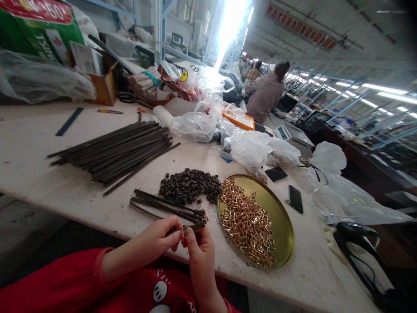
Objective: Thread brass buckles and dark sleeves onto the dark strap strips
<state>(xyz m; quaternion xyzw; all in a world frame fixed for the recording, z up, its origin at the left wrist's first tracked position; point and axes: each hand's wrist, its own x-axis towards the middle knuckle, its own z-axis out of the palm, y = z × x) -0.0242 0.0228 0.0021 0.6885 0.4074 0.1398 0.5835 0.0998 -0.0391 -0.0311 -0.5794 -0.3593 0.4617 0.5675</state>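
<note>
My left hand [156, 239] and my right hand [200, 252] meet at the table's near edge, both pinched on the end of a thin dark strap [194, 226]. A few more dark straps [166, 205] lie just beyond my fingers. Behind them sits a heap of small dark loops [190, 184]. A round gold tray [282, 226] to the right carries several gold buckles [249, 224]. A large bundle of long dark straps [120, 150] rests farther left on the table.
Two black phones [295, 198] [276, 174] lie right of the tray. Clear plastic bags [254, 148] and boxes crowd the table's back. Black scissors [361, 248] sit near the right edge. Another person [265, 93] sits in the distance.
</note>
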